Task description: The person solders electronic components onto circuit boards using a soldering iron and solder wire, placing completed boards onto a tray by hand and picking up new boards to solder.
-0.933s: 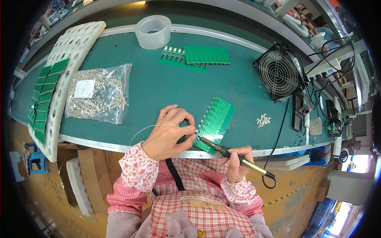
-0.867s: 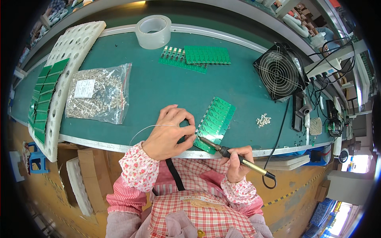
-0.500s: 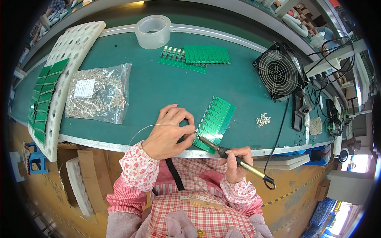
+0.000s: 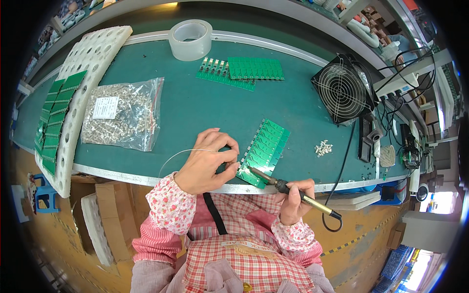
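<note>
Right hand (image 4: 295, 199) pinches black-and-gold soldering iron (image 4: 320, 205) pen-style, likely for tip control over green circuit-board panel (image 4: 267, 146); left hand (image 4: 205, 168) seemingly pinches thin silvery wire (image 4: 172, 157).

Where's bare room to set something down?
Bare tabletop: between parts bag and near circuit board, beyond the left hand; also between that board and the fan. Crowded: the board's lower end, with the left hand and soldering iron there.

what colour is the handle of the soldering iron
The soldering iron's handle is gold-coloured with black at both ends, best seen in the head view.
</note>
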`<state>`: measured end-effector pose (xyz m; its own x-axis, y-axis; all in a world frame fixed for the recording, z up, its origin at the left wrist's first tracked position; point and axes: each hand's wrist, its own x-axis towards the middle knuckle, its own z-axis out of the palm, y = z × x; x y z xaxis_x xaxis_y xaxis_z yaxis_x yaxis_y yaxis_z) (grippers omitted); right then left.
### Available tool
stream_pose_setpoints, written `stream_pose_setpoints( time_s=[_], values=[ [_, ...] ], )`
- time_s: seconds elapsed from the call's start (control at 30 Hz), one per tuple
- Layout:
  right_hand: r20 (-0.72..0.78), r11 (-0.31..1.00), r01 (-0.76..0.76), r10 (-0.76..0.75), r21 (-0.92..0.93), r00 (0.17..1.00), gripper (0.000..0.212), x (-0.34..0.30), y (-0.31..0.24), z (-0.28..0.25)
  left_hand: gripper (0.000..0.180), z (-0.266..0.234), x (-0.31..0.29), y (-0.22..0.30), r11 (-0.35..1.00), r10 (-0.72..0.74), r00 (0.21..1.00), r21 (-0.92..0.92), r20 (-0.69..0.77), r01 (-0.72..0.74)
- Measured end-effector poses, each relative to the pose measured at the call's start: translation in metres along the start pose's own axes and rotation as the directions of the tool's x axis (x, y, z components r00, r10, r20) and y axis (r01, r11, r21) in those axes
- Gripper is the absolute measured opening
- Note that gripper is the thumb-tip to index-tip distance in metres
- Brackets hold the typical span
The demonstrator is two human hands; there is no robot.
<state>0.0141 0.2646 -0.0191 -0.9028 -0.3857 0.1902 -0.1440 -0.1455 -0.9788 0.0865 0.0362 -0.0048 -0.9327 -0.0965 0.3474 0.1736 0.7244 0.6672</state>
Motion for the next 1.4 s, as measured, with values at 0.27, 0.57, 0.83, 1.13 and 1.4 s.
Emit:
stream_pose_setpoints(
  time_s=[0.27, 0.57, 0.83, 1.13, 1.4],
  values=[
    [0.059, 1.0, -0.015, 0.015, 0.002, 0.998, 0.018, -0.0062, -0.0019, -0.0019, 0.009, -0.0014, -0.0011, 0.0002, 1.0, 0.021, 0.999, -0.021, 0.028, -0.02],
    [0.086, 1.0, -0.006, 0.007, -0.01, 0.996, 0.019, -0.0069, -0.0004, -0.0026, 0.009, -0.0016, -0.0021, 0.0011, 1.0, 0.013, 0.997, -0.012, 0.082, -0.012],
    [0.133, 0.999, 0.024, -0.019, -0.041, 0.991, 0.015, -0.0053, -0.0028, -0.0009, 0.007, 0.0004, -0.0025, 0.0027, 1.0, 0.017, 0.997, 0.025, 0.073, -0.019],
    [0.14, 0.994, 0.068, -0.055, -0.087, 0.989, 0.013, -0.005, -0.003, -0.001, 0.007, 0.0003, -0.003, 0.0018, 1.0, 0.008, 0.997, 0.023, 0.082, -0.01],
    [0.136, 0.993, 0.067, -0.053, -0.101, 0.989, 0.014, -0.0053, -0.003, 0.0004, 0.005, 0.0009, -0.0027, 0.0021, 0.999, 0.018, 0.997, 0.034, 0.075, -0.02]
  ],
)
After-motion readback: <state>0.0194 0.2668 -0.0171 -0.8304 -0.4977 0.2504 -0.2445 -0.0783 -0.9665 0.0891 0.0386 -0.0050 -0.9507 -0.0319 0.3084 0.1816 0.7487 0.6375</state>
